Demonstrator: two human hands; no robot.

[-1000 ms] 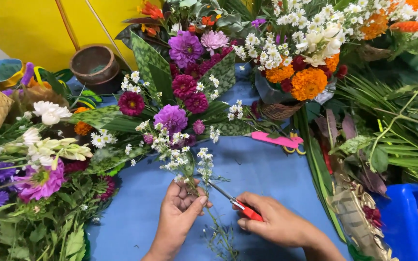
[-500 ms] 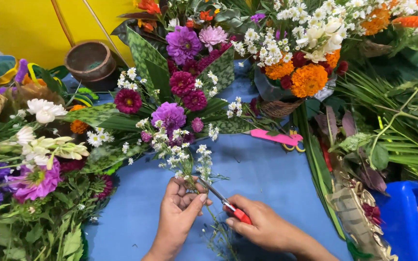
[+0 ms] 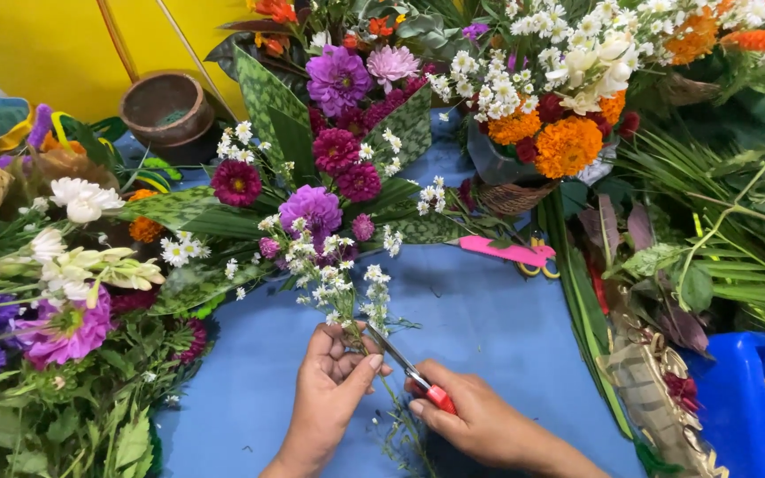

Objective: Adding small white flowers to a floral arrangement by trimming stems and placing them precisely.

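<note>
1. A sprig of small white flowers is pinched at its stem by the left hand, fingers closed, steadied above the blue table.
2. Red-handled scissors are gripped by the right hand, blades angled at the stem for trimming.

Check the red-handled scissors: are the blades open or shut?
Open. The scissors in the right hand show blades spread apart around the thin flower stem that the left hand pinches.

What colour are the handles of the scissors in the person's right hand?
Red, seen in the head view: scissors in the right hand.
</note>
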